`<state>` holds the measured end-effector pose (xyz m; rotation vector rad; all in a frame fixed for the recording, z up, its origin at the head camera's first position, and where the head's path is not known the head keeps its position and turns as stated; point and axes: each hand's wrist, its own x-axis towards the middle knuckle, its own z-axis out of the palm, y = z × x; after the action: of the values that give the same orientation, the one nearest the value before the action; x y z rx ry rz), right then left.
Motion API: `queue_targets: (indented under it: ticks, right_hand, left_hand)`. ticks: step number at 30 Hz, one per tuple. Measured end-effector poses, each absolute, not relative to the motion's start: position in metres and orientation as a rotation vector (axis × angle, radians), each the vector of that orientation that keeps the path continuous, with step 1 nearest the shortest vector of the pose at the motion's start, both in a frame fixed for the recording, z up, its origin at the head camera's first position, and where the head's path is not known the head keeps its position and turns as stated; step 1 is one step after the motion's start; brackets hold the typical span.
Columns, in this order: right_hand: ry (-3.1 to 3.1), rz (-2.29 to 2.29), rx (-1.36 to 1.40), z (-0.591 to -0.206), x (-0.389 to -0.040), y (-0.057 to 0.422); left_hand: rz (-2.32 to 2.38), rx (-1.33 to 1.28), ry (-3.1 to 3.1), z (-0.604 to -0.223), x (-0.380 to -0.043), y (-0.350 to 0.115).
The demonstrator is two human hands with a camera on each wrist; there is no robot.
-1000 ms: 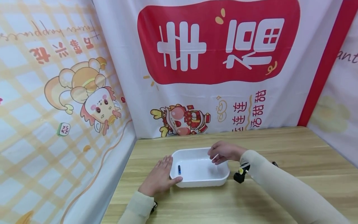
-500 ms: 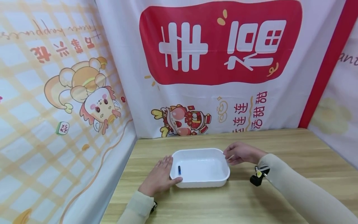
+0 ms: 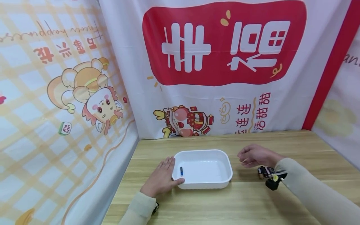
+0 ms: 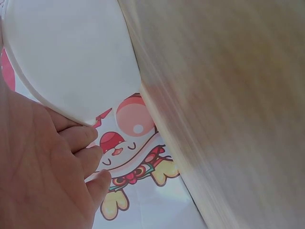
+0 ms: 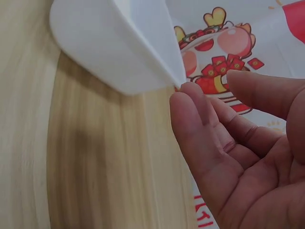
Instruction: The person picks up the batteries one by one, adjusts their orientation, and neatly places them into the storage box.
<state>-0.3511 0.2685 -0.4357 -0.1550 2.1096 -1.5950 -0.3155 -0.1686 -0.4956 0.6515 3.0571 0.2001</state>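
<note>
A white rectangular tray (image 3: pixel 203 186) stands on the table. One small dark battery with a blue end (image 3: pixel 181 171) lies inside it, near the left wall. My left hand (image 3: pixel 160 177) rests against the tray's left side, fingers extended along the rim and thumb at the front left corner. In the left wrist view its fingers touch the tray's outer wall (image 4: pixel 71 57). To the right of the tray, apart from it, my right hand (image 3: pixel 257 155) is above the table, thumb and fingers apart with nothing between them. Several dark batteries (image 3: pixel 265 172) lie just below that hand, partly hidden by the wrist camera.
The wooden table (image 3: pixel 208 206) ends at a printed white and red cloth (image 3: pixel 225 103) hanging behind it. Another patterned cloth (image 3: pixel 70 150) hangs along the left side. A black wrist camera (image 3: pixel 272 184) sits on the right sleeve.
My right hand has moved from over the tray's right part, past its right rim, out to the right. The batteries there have come into view. The left hand and the battery in the tray stay put.
</note>
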Motion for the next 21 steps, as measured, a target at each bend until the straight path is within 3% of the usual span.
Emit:
queue_targets:
  ticks: [21]
  right_hand:
    - [2.127,-1.667,-0.011,-0.464,-0.343,0.337]
  left_hand:
    - [0.236,0.739,3.082,-0.499,-0.315,-0.172]
